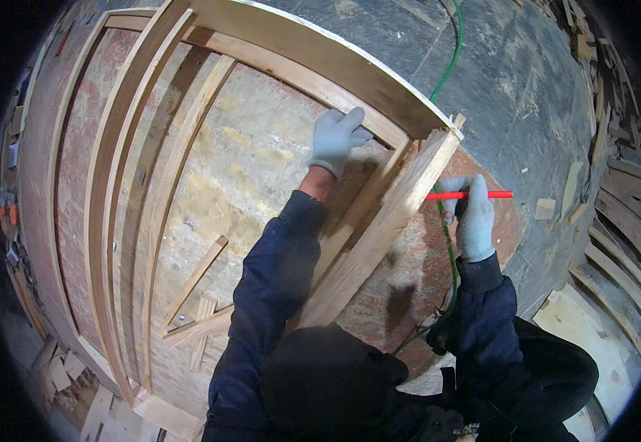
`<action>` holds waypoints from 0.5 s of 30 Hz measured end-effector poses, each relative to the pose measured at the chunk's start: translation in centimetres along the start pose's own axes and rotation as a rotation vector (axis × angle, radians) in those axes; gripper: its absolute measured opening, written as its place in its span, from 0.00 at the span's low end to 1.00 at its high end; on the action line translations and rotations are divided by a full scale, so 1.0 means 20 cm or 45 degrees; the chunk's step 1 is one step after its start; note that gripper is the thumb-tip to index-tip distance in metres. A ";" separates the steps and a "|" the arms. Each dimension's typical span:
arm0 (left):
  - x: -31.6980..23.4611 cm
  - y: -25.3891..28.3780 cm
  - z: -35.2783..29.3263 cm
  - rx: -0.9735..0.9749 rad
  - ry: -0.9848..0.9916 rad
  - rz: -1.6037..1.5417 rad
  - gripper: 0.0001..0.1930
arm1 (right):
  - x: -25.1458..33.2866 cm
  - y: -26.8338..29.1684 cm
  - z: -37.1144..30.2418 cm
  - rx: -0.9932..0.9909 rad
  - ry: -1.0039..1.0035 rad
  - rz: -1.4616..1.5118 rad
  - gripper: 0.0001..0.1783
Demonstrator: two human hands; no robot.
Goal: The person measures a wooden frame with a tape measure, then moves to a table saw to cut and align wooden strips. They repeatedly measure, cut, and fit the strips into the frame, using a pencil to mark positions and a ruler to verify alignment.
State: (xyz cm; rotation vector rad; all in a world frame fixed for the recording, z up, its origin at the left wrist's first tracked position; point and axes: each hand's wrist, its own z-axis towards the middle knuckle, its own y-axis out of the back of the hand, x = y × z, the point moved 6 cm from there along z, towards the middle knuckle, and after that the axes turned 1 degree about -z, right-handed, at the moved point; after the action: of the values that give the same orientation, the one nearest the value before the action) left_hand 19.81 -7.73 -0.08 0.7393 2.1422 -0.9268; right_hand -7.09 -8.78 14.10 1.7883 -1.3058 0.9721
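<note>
A wooden frame (368,206) of boards and rails fills the left and middle of the view. My left hand (339,138), in a pale grey glove, rests at the frame's upper right, its fingers spread over the inner edge of the top rail. Outside the thick right-end board (409,202), my gloved right hand (474,221) grips a thin red pencil (491,194) between its fingers. The pencil lies almost level, its left end close to that board. A wide brown panel with a white edge (350,62) runs along the frame's far side.
Several long slats (165,191) curve across the frame's left part. Short loose sticks (195,280) lie inside it. A green hose (449,62) trails over the dark floor (512,81) and past my right hand. Stacked timber offcuts (626,243) line the right side.
</note>
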 end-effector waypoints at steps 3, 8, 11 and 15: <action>0.01 0.00 0.00 -0.049 0.009 -0.015 0.16 | -0.03 -0.04 0.01 0.020 -0.045 0.086 0.34; 0.02 0.00 0.01 -0.084 -0.046 0.032 0.16 | -0.03 0.00 0.04 0.011 -0.056 -0.004 0.32; 0.06 0.01 0.02 -0.119 -0.049 0.104 0.17 | -0.05 0.03 0.05 -0.016 -0.062 0.017 0.31; 0.07 0.03 0.07 -0.138 -0.045 0.496 0.17 | -0.02 0.07 0.10 -0.001 -0.003 0.057 0.28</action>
State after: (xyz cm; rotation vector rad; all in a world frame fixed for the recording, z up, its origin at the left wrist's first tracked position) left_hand 19.82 -8.14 -2.09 1.0289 1.9057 -0.6077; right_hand -8.28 -10.61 12.97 1.7670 -1.3525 0.9933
